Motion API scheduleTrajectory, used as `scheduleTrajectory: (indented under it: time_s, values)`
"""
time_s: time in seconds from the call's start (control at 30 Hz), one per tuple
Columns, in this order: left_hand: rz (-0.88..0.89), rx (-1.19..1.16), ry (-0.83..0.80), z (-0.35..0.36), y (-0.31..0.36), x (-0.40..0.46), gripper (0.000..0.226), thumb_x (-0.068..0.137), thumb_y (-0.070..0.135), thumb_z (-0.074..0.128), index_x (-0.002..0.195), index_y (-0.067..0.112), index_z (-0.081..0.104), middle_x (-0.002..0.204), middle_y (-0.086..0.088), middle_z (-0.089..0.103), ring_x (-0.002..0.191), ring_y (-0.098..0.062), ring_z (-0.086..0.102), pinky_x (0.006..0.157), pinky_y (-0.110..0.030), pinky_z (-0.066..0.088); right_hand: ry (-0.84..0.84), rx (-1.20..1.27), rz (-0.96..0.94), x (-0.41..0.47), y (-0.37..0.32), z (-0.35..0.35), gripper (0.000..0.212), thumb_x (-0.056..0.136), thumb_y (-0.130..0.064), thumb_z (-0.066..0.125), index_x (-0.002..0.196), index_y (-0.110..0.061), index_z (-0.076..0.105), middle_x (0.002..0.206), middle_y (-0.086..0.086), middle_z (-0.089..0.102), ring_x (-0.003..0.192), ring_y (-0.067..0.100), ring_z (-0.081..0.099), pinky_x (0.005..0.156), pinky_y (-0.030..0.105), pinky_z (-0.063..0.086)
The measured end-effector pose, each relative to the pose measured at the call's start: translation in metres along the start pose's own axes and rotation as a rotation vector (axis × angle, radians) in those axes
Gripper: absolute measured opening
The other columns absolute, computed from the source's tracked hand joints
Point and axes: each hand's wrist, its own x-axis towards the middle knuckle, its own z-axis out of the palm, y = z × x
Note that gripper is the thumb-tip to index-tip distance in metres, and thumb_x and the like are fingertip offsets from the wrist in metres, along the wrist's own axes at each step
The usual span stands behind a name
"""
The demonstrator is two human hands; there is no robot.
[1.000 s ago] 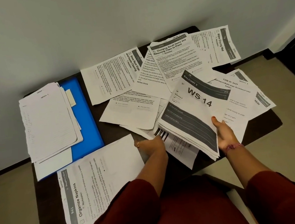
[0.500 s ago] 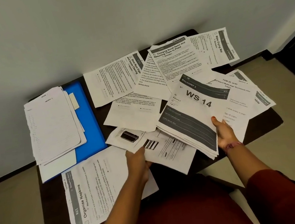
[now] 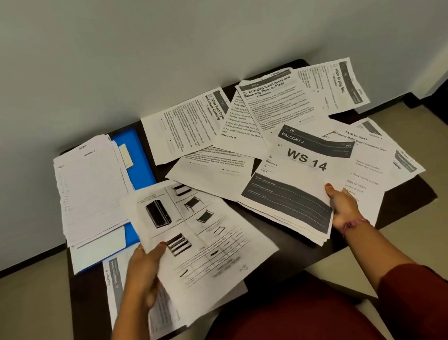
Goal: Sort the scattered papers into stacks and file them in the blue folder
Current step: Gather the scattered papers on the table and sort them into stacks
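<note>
From the head view, the left hand [image 3: 145, 272] pinches a sheet of furniture pictures [image 3: 197, 238] at lower centre. The right hand [image 3: 344, 206] grips the WS 14 stack [image 3: 295, 186] at centre right. The blue folder [image 3: 134, 158] lies at left on the desk [image 3: 407, 198], under a lined stack [image 3: 89, 186].

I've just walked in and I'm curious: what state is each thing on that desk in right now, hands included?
Left hand: grips the furniture sheet, lifted above the desk.
Right hand: holds the WS 14 stack by its near edge.
Blue folder: lies flat, mostly covered by a lined-paper pile.
Loose printed sheets: scattered, overlapping, unsorted.
Desk: dark, largely covered.
</note>
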Motion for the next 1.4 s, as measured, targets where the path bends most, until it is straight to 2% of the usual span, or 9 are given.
scheduleTrajectory:
  time_s: [0.2,0.33,0.4,0.57,0.73,0.97,1.13,1.3,1.4]
  values:
    - [0.035,0.059,0.002,-0.05,0.02,0.003,0.018,0.093,0.011,0.056,0.11,0.014,0.061,0.101,-0.017,0.071,0.089,-0.035,0.069,0.076,-0.044,0.055,-0.069,0.009,-0.047,-0.003,-0.006,0.007,0.023,0.094,-0.014,0.058,0.115,-0.021,0.052,0.124,0.008,0.06,0.115,0.029,0.058,0.099,0.055,0.045]
    - [0.056,0.028,0.013,-0.062,0.024,-0.002,0.015,0.092,0.01,0.057,0.106,0.015,0.062,0.091,-0.014,0.073,0.079,-0.032,0.07,0.064,-0.039,0.056,-0.073,0.021,-0.051,-0.006,-0.013,0.016,0.057,0.093,-0.016,0.061,0.143,-0.015,0.036,0.132,0.008,0.057,0.112,0.028,0.06,0.094,0.054,0.048]
    - [0.056,0.006,0.015,-0.066,0.024,-0.004,0.013,0.092,0.01,0.056,0.103,0.015,0.062,0.085,-0.012,0.074,0.076,-0.032,0.07,0.063,-0.039,0.056,-0.088,0.029,-0.059,-0.009,-0.016,0.022,0.044,0.094,-0.015,0.059,0.135,-0.014,0.045,0.128,0.01,0.059,0.108,0.028,0.061,0.091,0.052,0.05]
    - [0.062,-0.072,0.033,-0.075,0.024,-0.005,0.02,0.091,0.009,0.057,0.11,0.013,0.063,0.092,-0.017,0.073,0.084,-0.039,0.067,0.073,-0.046,0.054,-0.145,0.027,-0.065,-0.013,-0.018,0.035,0.04,0.094,-0.015,0.058,0.133,-0.013,0.05,0.126,0.012,0.062,0.112,0.03,0.061,0.087,0.048,0.052]
    - [0.094,-0.099,0.003,-0.067,0.026,-0.008,0.019,0.092,0.008,0.055,0.109,0.013,0.064,0.095,-0.015,0.073,0.089,-0.038,0.068,0.081,-0.049,0.053,-0.209,0.05,-0.04,-0.021,-0.019,0.049,0.035,0.096,-0.013,0.055,0.131,-0.011,0.049,0.107,0.007,0.065,0.091,0.023,0.063,0.073,0.043,0.054]
    - [0.059,-0.154,-0.089,-0.033,0.024,0.008,0.027,0.092,0.01,0.058,0.12,0.009,0.061,0.109,-0.016,0.07,0.101,-0.035,0.067,0.092,-0.051,0.051,-0.258,0.087,-0.015,-0.023,-0.026,0.058,0.038,0.095,-0.015,0.056,0.132,-0.015,0.049,0.12,0.008,0.065,0.101,0.024,0.064,0.061,0.038,0.06]
    - [0.056,-0.156,-0.154,0.001,0.02,0.023,0.024,0.093,0.009,0.058,0.117,0.01,0.063,0.106,-0.012,0.072,0.1,-0.029,0.068,0.093,-0.044,0.051,-0.287,0.048,-0.013,-0.021,-0.028,0.058,0.043,0.094,-0.018,0.058,0.136,-0.014,0.048,0.127,0.012,0.062,0.111,0.028,0.062,0.063,0.039,0.059]
    - [0.009,-0.148,-0.203,0.033,0.014,0.043,0.028,0.092,0.009,0.059,0.12,0.011,0.061,0.111,-0.011,0.07,0.102,-0.028,0.067,0.093,-0.044,0.052,-0.358,-0.004,0.056,-0.021,-0.03,0.056,0.02,0.096,-0.019,0.055,0.115,-0.014,0.059,0.09,0.008,0.074,0.077,0.023,0.072,0.061,0.04,0.06]
    - [-0.034,-0.146,-0.23,0.05,0.011,0.054,0.025,0.093,0.008,0.059,0.117,0.012,0.061,0.107,-0.009,0.072,0.094,-0.024,0.07,0.078,-0.036,0.059,-0.373,-0.077,0.085,-0.019,-0.031,0.057,0.014,0.095,-0.022,0.056,0.105,-0.014,0.062,0.083,0.009,0.074,0.081,0.027,0.069,0.067,0.043,0.06]
